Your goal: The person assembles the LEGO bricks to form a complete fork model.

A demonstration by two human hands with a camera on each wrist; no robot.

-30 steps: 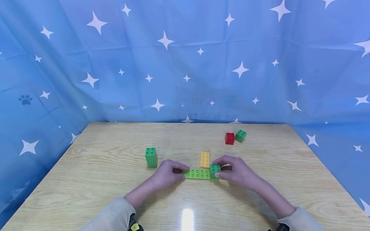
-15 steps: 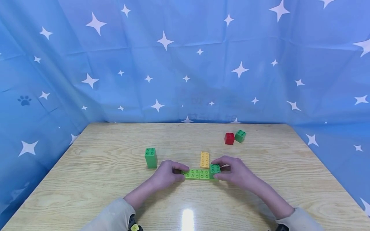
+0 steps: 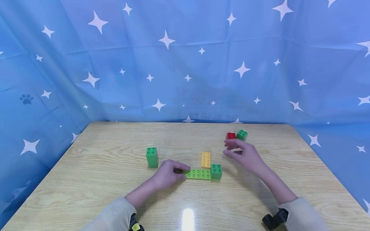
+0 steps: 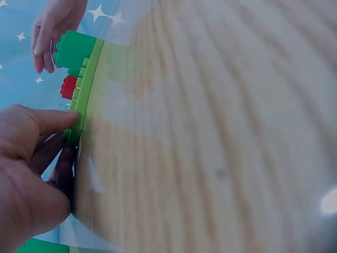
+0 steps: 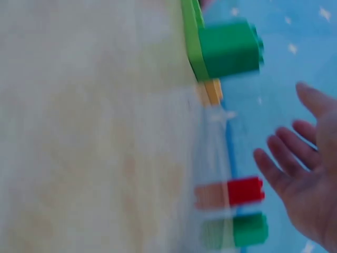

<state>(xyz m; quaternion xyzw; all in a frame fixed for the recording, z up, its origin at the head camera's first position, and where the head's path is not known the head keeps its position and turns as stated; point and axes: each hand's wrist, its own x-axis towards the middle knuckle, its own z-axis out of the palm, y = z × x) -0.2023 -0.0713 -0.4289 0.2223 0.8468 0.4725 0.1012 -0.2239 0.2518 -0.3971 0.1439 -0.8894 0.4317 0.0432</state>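
Note:
My left hand [image 3: 167,174] pinches the left end of a flat row of lime-green toy bricks [image 3: 196,174] between thumb and fingers; the left wrist view shows this grip too. A dark green brick [image 3: 216,171] stands on the row's right end. My right hand [image 3: 245,156] is in the air beyond and to the right of that brick, fingers apart and holding nothing. Close behind its fingertips is a red brick [image 3: 231,136], partly covered by the hand in the head view. Beside the red one sits another green brick [image 3: 242,135].
A flat yellow-orange brick [image 3: 206,159] lies just behind the lime row. To the left, a tall green block [image 3: 152,157] stands beyond my left hand. A blue curtain with white stars hangs behind the wooden table [image 3: 115,154].
My right hand has let go of the dark green brick on the row and moved away, back and to the right, toward the red brick. My left hand keeps its grip.

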